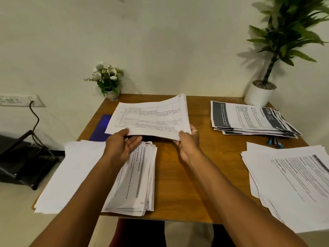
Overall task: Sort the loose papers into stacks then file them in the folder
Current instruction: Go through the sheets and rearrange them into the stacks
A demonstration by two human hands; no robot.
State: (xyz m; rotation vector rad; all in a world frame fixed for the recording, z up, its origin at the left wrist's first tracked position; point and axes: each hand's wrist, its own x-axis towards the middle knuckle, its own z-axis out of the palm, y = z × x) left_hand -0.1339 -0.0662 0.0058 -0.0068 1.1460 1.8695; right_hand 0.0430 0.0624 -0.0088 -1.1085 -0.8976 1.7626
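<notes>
A sheaf of table-printed papers (151,116) hangs above the middle of the wooden table (178,175). My left hand (122,145) holds its near left edge, thumb on top and fingers beneath. At the near right corner my right hand (188,141) pinches the same sheaf. A blue folder (100,127) lies flat under the sheaf's left side. Below my left arm sits a stack of printed sheets (138,179), with blank white sheets (71,172) to its left. A dark-banded stack (249,118) lies far right, and a text-page stack (293,186) near right.
A small pot of white flowers (107,81) stands at the table's back left corner. A tall green plant in a white pot (260,93) fills the back right. Pens (275,141) lie beside the dark-banded stack. A black chair (23,157) and a wall socket (19,100) are left.
</notes>
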